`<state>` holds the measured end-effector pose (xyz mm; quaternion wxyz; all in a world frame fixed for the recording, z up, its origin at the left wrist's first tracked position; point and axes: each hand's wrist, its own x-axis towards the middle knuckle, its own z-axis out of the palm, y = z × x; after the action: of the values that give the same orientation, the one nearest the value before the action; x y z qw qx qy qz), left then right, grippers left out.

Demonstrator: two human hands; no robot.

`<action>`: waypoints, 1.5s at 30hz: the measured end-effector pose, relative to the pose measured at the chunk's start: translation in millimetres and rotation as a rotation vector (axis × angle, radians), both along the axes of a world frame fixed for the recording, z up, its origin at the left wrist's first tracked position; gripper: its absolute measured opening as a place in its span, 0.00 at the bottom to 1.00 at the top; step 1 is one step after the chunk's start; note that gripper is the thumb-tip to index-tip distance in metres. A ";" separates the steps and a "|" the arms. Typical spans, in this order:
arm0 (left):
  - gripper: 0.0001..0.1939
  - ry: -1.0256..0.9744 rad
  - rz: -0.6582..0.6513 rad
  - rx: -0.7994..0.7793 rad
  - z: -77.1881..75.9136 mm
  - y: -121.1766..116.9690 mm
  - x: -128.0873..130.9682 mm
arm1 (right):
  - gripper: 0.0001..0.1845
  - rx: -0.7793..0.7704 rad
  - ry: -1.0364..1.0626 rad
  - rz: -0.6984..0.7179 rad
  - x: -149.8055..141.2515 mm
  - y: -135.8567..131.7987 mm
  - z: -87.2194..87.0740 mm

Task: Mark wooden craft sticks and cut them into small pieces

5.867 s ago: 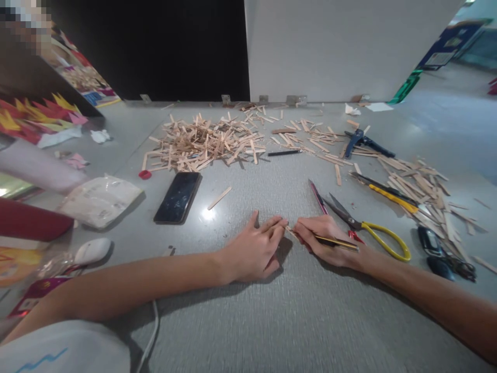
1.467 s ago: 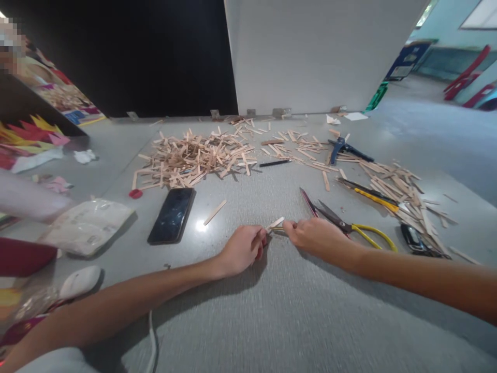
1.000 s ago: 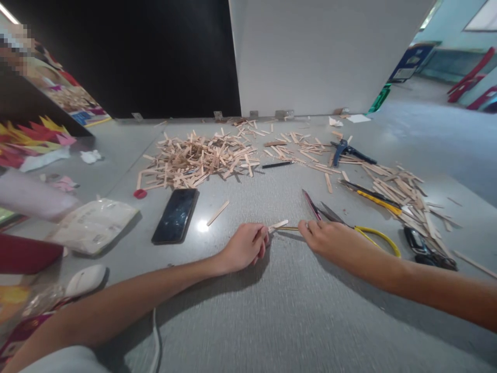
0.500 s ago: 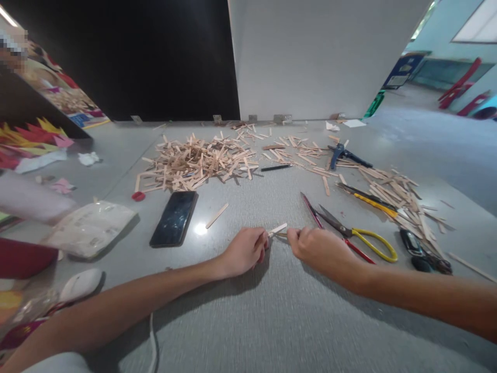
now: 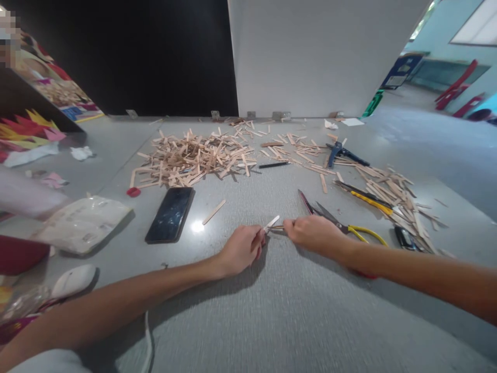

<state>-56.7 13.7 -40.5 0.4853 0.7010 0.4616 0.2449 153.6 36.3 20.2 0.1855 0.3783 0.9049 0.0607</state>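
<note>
My left hand [image 5: 244,249] is closed near the middle of the table, knuckles up. A pale craft stick [image 5: 273,221] juts out of its fingertips toward the upper right. My right hand [image 5: 310,233] is closed around a slim pencil [image 5: 278,227], mostly covered by the fist. The pencil's bared end points left and meets the stick close to my left fingertips; whether they touch I cannot tell. Just beyond my right forearm lie yellow-handled scissors [image 5: 342,227] and a dark red pen-like tool [image 5: 305,202], both partly covered.
Behind my hands are a heap of craft sticks [image 5: 194,155], a black pen [image 5: 274,165] and one loose stick [image 5: 214,212]. A phone [image 5: 170,215], plastic packet [image 5: 83,224] and white mouse [image 5: 73,280] lie left. Blue pliers [image 5: 345,154] and a yellow cutter [image 5: 371,202] lie right.
Earlier my right hand held the pencil in a writing grip, its shaft pointing right. Now the fist covers it, pointing left. Over the last second that hand slid away from my left hand, then back.
</note>
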 end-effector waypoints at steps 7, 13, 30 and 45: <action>0.24 -0.006 0.014 0.025 -3.5 -0.6 0.6 | 0.18 0.085 -0.078 -0.050 -11.7 -11.2 1.2; 0.25 0.003 0.037 0.041 -3.2 -0.7 1.0 | 0.22 0.057 -0.106 -0.007 -17.8 -13.7 4.2; 0.27 -0.110 0.105 0.158 2.6 -6.0 1.7 | 0.17 -1.480 1.135 -1.084 -8.3 -41.3 8.9; 0.19 -0.106 0.090 0.234 -2.1 -12.6 -0.8 | 0.15 -1.330 1.227 -1.044 -16.1 -43.8 -13.2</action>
<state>-57.5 1.1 -42.6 0.4125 0.7174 0.4348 0.3551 137.5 -7.5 7.0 -0.1319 0.5099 0.4185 -0.7399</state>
